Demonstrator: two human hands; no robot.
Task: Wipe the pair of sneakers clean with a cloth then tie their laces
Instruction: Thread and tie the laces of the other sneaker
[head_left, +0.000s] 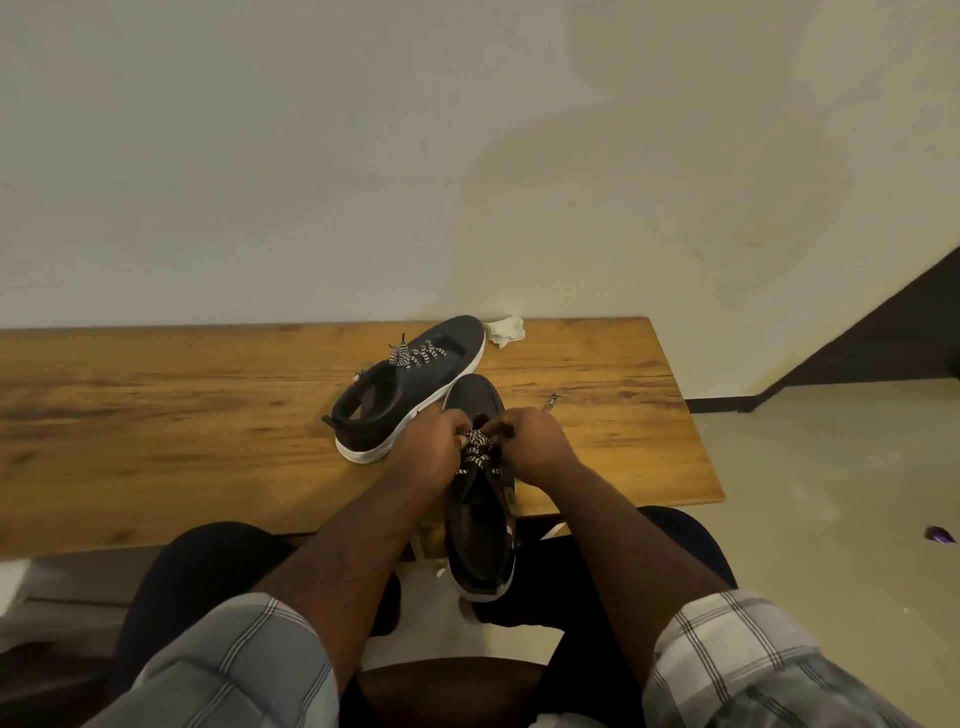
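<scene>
Two dark sneakers with white soles lie on a wooden table (156, 415). The far sneaker (415, 384) rests on the tabletop, its black-and-white laces tied in a bow. The near sneaker (478, 519) hangs partly over the table's front edge, heel toward me. My left hand (431, 441) and my right hand (530, 441) both pinch its black-and-white laces (475, 452) over the tongue. One lace end (550, 402) sticks out to the right of my right hand. A crumpled white cloth (504, 330) lies at the table's back edge, beside the far sneaker's toe.
A pale wall stands right behind the table. The table's right edge (691, 415) gives onto a light floor with a small purple object (940, 548). My knees in dark trousers sit under the front edge, and a brown seat (447, 675) shows between them.
</scene>
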